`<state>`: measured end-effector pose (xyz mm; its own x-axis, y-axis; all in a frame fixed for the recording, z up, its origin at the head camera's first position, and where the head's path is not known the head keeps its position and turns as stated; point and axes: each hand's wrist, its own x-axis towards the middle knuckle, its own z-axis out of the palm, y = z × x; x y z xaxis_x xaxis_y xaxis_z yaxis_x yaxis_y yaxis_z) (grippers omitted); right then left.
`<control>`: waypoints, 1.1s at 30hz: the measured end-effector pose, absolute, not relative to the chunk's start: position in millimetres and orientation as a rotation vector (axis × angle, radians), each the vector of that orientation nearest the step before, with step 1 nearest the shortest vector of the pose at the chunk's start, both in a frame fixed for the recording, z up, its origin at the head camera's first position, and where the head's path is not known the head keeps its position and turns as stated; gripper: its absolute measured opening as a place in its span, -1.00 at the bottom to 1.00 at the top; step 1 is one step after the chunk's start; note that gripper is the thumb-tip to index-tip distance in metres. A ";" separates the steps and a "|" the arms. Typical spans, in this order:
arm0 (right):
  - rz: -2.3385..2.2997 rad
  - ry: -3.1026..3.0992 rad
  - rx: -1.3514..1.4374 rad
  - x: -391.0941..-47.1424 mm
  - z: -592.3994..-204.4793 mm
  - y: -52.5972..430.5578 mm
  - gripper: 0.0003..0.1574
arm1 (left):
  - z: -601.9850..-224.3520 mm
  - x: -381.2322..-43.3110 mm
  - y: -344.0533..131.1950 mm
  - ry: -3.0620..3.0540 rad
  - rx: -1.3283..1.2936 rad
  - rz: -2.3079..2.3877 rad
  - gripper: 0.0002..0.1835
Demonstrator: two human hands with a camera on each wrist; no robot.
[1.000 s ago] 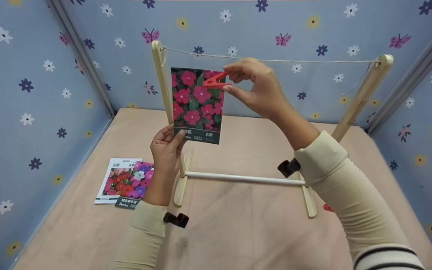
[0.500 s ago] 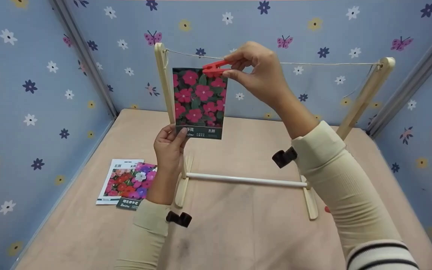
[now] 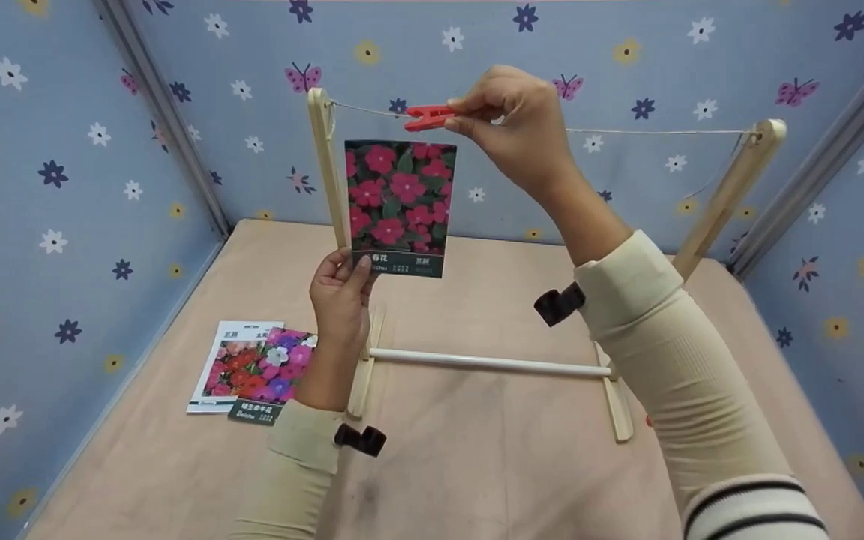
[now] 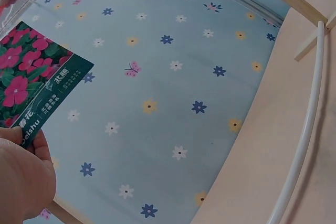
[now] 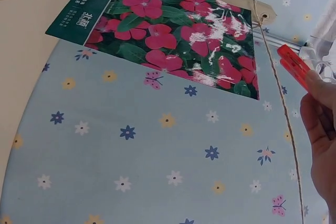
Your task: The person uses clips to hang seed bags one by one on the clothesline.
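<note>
My left hand (image 3: 342,296) pinches a flat flower-seed packet (image 3: 402,196) by its lower left corner, thumb in front. Dark green with pink blossoms, the packet stands upright just below the string (image 3: 649,133). Above its top edge, my right hand (image 3: 516,124) pinches a red clothespin (image 3: 427,117) by the handle end, its nose pointing left. In the head view the clothespin overlaps the string. From the right wrist, the clothespin (image 5: 295,66) shows beyond the string (image 5: 281,95), apart from the packet (image 5: 173,38). The left wrist view also catches the packet's printed lower band (image 4: 58,90).
Two wooden posts, left (image 3: 318,150) and right (image 3: 732,195), carry the string; a white rod (image 3: 488,362) joins their feet. Two more seed packets, one white-edged (image 3: 229,367) and one purple-flowered (image 3: 278,375), overlap at left. A red bit (image 3: 649,421) peeks out beside my right sleeve.
My right hand has lifted the clothespin from in front of the packet to above its top edge, at string height. Its two halves now lie closer to parallel. The left hand barely moved.
</note>
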<state>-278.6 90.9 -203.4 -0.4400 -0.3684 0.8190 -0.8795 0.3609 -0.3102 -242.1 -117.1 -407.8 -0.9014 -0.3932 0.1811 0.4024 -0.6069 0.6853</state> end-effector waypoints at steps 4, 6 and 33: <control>0.969 -1.979 1.037 -280.5 -202.6 88.3 -0.77 | -407.1 -241.6 -115.7 -1.065 -0.008 -2.467 -0.76; 0.946 -1.994 1.017 -281.1 -202.3 87.4 -0.77 | -406.3 -241.1 -114.2 -1.066 -0.004 -2.459 -0.77; 0.858 -2.401 0.937 -270.6 -193.8 88.1 -0.78 | -397.9 -241.3 -96.9 -1.030 0.076 -2.380 -0.81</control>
<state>-270.6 88.1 -193.8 -0.6835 -0.4526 0.5727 -0.7130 0.5820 -0.3910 -241.3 -96.9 -397.9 -0.8524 -0.4988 0.1570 0.4559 -0.5617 0.6904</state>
